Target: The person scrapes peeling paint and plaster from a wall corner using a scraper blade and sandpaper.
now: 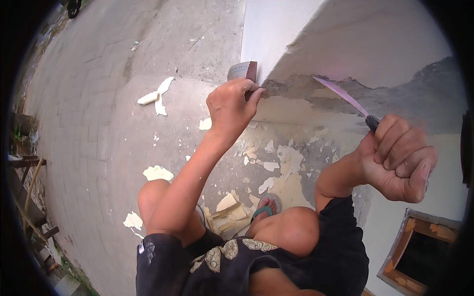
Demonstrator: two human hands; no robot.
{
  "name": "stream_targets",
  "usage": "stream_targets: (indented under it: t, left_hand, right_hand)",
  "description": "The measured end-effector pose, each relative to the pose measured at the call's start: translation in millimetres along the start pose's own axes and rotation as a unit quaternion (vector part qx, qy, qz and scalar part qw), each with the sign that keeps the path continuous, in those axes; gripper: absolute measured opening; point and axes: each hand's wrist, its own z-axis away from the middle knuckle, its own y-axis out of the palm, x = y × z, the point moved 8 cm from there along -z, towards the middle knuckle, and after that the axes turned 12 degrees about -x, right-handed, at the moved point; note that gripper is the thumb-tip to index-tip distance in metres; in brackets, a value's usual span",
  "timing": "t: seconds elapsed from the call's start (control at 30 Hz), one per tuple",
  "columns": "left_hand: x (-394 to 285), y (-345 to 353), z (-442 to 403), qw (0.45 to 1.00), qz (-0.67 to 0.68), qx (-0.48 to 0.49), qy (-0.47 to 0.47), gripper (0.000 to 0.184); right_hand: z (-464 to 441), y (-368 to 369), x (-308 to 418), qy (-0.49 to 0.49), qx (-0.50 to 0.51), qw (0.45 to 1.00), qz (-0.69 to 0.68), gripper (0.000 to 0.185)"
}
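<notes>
My left hand (234, 103) pinches a curved piece of sandpaper (243, 71), grey-brown on one side and reddish-brown on the other, beside the lower corner of a white wall (276, 29). On the right, my right hand (400, 158) is wrapped round the dark handle of a scraper knife (343, 92). Its long blade looks pinkish, and the tip lies at the ragged edge of the paint on the wall face. Grey, bare plaster (385, 101) shows along this edge.
Peeled paint flakes (289, 160) litter the grey floor (98, 123), with larger curled pieces (229, 212) near my sandalled foot (265, 207). A wooden-framed opening (395, 237) is at the lower right. Wooden pieces (29, 187) stand at the far left.
</notes>
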Motion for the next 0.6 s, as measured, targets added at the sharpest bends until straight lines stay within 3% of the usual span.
stream_targets:
  t: [0.07, 0.1, 0.17, 0.33, 0.37, 0.5, 0.6]
  left_hand:
    - [0, -1, 3, 1.000, 0.001, -0.004, 0.001, 0.012]
    - [2, -2, 5, 1.000, 0.001, -0.010, 0.001, 0.012]
    - [1, 0, 5, 1.000, 0.009, -0.020, 0.010, 0.011]
    - [1, 1, 16, 1.000, 0.003, 0.022, -0.011, 0.010]
    - [0, 2, 11, 1.000, 0.005, 0.021, -0.008, 0.011]
    - [4, 0, 2, 1.000, 0.003, -0.007, 0.004, 0.012]
    - [-1, 2, 9, 1.000, 0.012, 0.014, -0.007, 0.012]
  right_hand:
    - [4, -4, 11, -0.016, 0.055, 0.997, -0.057, 0.028]
    - [2, -10, 10, -0.009, 0.036, 0.996, -0.077, 0.029]
    - [16, 3, -29, 0.091, -0.025, 0.970, 0.225, 0.028]
    - [7, -3, -7, 0.032, 0.071, 0.996, -0.040, 0.028]
    - [5, -10, -4, 0.040, 0.031, 0.998, -0.038, 0.027]
    - [11, -1, 2, -0.023, 0.047, 0.998, -0.019, 0.030]
    - [19, 1, -55, 0.080, -0.099, 0.982, 0.138, 0.036]
